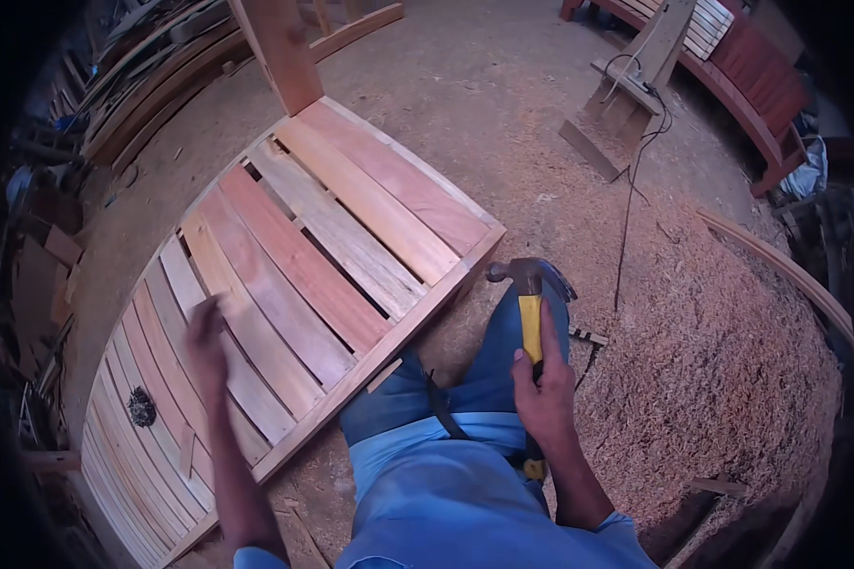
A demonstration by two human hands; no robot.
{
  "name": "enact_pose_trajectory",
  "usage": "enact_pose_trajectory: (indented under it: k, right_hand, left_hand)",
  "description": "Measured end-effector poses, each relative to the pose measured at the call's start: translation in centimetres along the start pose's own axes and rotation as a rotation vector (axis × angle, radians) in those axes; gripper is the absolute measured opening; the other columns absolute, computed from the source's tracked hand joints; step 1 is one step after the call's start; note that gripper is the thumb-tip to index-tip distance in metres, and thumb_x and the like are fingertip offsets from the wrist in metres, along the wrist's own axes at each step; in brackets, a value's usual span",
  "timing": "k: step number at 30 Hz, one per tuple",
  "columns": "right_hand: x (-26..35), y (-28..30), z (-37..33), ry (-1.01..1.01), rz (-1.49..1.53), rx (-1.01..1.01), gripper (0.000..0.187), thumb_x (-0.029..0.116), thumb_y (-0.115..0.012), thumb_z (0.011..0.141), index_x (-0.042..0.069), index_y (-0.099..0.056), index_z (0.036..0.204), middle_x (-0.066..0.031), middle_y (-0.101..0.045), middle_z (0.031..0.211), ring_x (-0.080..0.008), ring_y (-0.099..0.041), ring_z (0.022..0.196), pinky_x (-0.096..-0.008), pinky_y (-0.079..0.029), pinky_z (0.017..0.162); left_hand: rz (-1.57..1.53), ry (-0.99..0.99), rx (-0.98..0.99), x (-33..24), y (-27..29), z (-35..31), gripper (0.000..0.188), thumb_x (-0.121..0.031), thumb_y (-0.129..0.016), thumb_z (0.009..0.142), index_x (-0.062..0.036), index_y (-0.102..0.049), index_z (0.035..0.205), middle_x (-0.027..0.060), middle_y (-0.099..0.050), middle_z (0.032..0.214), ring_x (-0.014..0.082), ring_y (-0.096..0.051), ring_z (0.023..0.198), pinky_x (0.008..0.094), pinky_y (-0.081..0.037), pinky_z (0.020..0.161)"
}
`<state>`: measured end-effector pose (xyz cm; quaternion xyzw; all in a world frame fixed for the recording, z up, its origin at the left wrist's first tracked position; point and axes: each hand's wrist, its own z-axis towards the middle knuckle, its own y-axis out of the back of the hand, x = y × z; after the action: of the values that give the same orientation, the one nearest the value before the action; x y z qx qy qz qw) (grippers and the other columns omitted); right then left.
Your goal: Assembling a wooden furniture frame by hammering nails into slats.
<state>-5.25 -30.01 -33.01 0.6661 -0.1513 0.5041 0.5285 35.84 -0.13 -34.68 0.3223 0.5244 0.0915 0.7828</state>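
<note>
My right hand [545,391] is closed around the handle of a claw hammer [529,322], which has a yellow and black grip. The hammer is held up in front of my legs, its dark metal head beyond the near edge of a slatted wooden panel [337,275]. Over the panel's left half is my left hand [207,343], its fingers smeared by motion, so what they hold cannot be made out. A small dark heap of nails [140,406] lies on the slats left of that hand. Several slats have narrow gaps between them.
A thick wooden post [280,57] rises at the panel's far corner. Wood shavings [702,379] pile up on the right, with a cord [626,228] trailing nearby from a wooden stand [617,119]. Reddish slatted furniture [745,85] stands far right; stacked boards [161,81] lie far left.
</note>
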Motion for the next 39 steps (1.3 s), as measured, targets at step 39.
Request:
enact_pose_trajectory:
  k: [39]
  right_hand:
    - [6.2, 0.0, 4.1, 0.320, -0.073, 0.006, 0.070, 0.008, -0.064, 0.112, 0.014, -0.040, 0.178, -0.0176, -0.073, 0.095, -0.0236, -0.072, 0.077, -0.0429, -0.059, 0.071]
  left_hand:
    - [-0.077, -0.275, 0.581, -13.1, -25.5, 3.7, 0.021, -0.024, -0.078, 0.096, -0.0109, -0.087, 0.109, 0.0151, -0.081, 0.121, 0.0400, -0.072, 0.118, 0.0533, -0.056, 0.105]
